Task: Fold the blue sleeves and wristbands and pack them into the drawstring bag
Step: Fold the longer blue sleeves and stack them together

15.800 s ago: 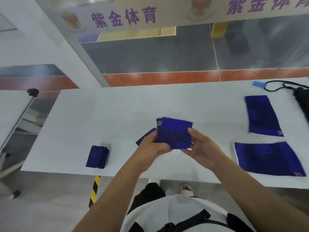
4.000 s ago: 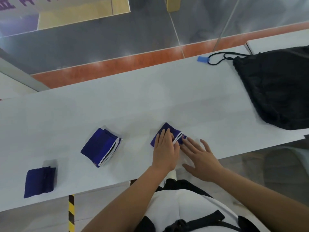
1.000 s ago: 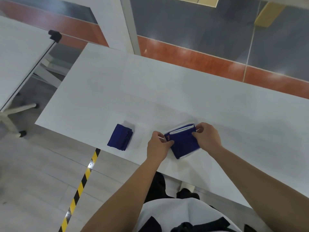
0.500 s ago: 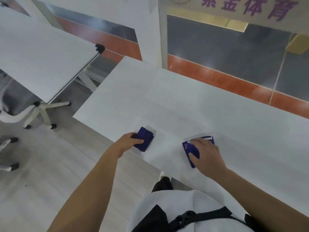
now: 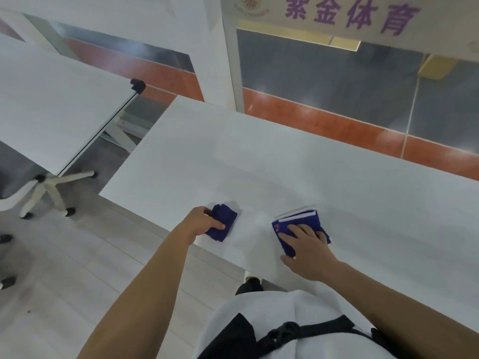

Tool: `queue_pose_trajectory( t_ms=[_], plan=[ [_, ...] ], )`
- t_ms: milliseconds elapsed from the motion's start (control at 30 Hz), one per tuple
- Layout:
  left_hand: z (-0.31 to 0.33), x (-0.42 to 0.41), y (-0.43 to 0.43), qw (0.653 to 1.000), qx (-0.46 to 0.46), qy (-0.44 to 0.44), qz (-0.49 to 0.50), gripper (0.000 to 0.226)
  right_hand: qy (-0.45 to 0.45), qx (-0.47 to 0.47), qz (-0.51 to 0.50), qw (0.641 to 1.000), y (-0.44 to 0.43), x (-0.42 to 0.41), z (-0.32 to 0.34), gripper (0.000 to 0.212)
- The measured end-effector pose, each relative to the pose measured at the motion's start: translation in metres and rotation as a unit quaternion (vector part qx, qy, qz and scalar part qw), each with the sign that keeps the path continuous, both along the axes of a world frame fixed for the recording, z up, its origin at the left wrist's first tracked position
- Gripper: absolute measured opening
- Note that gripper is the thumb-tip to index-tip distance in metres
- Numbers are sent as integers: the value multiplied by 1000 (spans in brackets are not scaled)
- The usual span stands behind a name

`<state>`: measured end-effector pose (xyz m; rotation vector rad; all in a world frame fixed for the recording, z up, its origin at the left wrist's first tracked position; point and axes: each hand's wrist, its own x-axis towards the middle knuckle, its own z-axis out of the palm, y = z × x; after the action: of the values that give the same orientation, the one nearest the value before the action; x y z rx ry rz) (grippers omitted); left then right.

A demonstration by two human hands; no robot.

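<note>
Two folded blue pieces lie near the front edge of the white table [image 5: 272, 161]. My left hand [image 5: 204, 221] is closed around the small folded blue wristband [image 5: 225, 220] at the table's front left. My right hand [image 5: 307, 246] lies flat, fingers spread, on top of the folded blue sleeve [image 5: 300, 222], which shows a white trim along its far edge. The drawstring bag is out of view.
A second white table [image 5: 51, 99] stands tilted at the left on a wheeled white base [image 5: 49, 187]. A glass partition with purple lettering [image 5: 350, 16] runs behind the table. Grey tiled floor lies below the front edge.
Since half a second ago my left hand has tightened its hold on the small wristband. My right hand stays pressed on the folded sleeve. A second ago both hands were on the sleeve.
</note>
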<state>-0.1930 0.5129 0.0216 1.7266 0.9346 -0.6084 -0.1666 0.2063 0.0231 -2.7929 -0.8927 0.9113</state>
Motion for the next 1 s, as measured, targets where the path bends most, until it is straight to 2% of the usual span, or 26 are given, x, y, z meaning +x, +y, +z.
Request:
queue_pose_trajectory(
  t_ms=[100,167,200,233,300,333,400,500,600,733,867,1000],
  plan=[
    [20,2,-18,997,-48,-57,27,64,55,120,-108,985,-4,6,12,49],
    [39,5,-41,991,-92,-93,12,67,74,241,-242,937,-9,8,25,41],
    [48,8,-54,988,-110,-104,-5,68,112,296,-324,891,-12,8,34,40],
    [56,10,-68,985,-127,-112,-24,67,176,348,-398,830,-14,6,43,44],
    [67,13,-97,977,-161,-118,-67,64,305,428,-470,709,-21,2,57,56],
    [71,15,-110,973,-176,-121,-88,62,341,451,-473,676,-25,0,62,57],
    [74,16,-134,965,-197,-118,-125,57,373,488,-476,630,-33,-7,69,48],
    [71,17,-157,960,-211,-98,-154,53,360,511,-529,574,-40,-18,67,38],
    [65,19,-168,960,-184,-84,-196,52,352,507,-586,525,-44,-29,60,39],
    [53,27,-166,950,-163,-54,-260,54,350,518,-615,480,-38,-46,49,39],
    [42,45,-156,927,-167,-25,-335,53,300,520,-681,418,-22,-51,41,29],
    [31,70,-155,928,-161,-15,-335,47,242,501,-747,363,-7,-36,32,27]
  ],
)
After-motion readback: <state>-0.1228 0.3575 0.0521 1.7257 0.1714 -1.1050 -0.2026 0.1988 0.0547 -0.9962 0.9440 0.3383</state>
